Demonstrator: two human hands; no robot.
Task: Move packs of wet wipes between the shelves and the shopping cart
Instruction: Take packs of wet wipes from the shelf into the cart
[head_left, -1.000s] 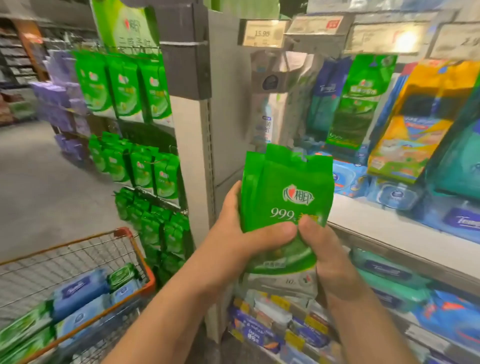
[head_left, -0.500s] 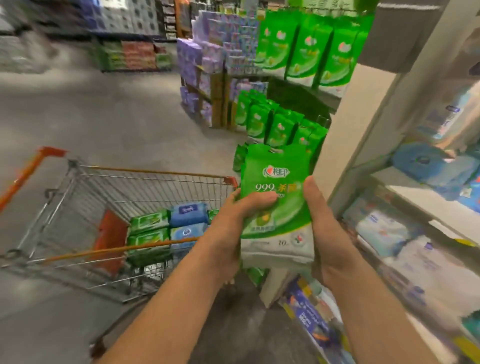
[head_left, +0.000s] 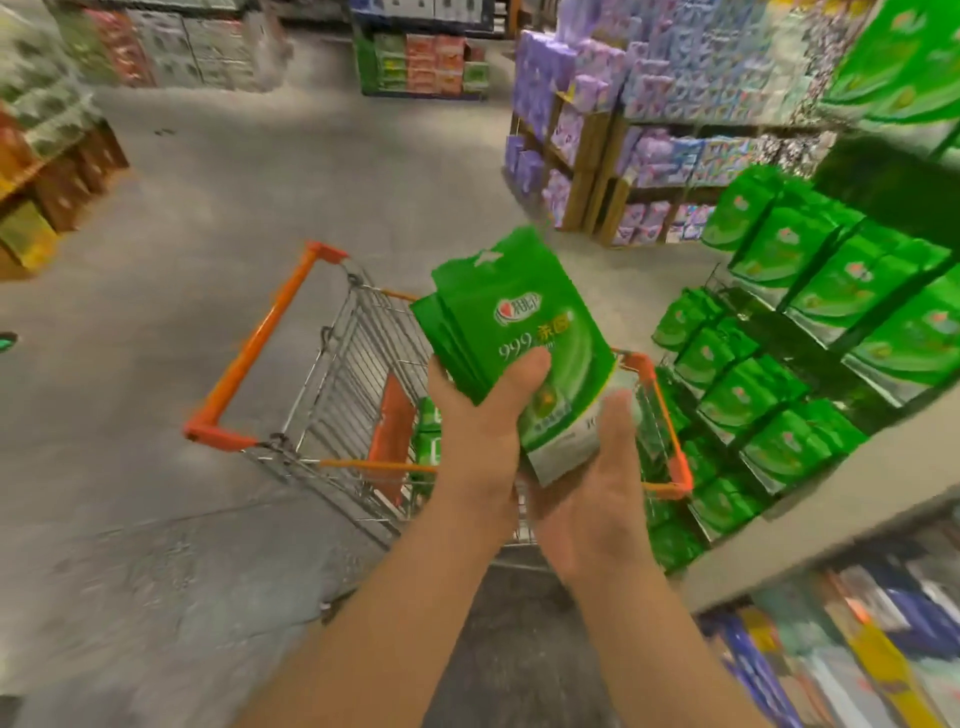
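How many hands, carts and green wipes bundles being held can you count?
Hands: 2, left hand and right hand
Cart: 1
Green wipes bundle, held by both hands: 1
Total: 4

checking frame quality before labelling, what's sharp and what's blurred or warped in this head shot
Head view: the green wipes pack and both hands, left and right, are fairly sharp; the lower-right shelf goods and floor edges smear with motion; wide-angle distortion bends the cart and shelving; lighting is dim and even, no glare.
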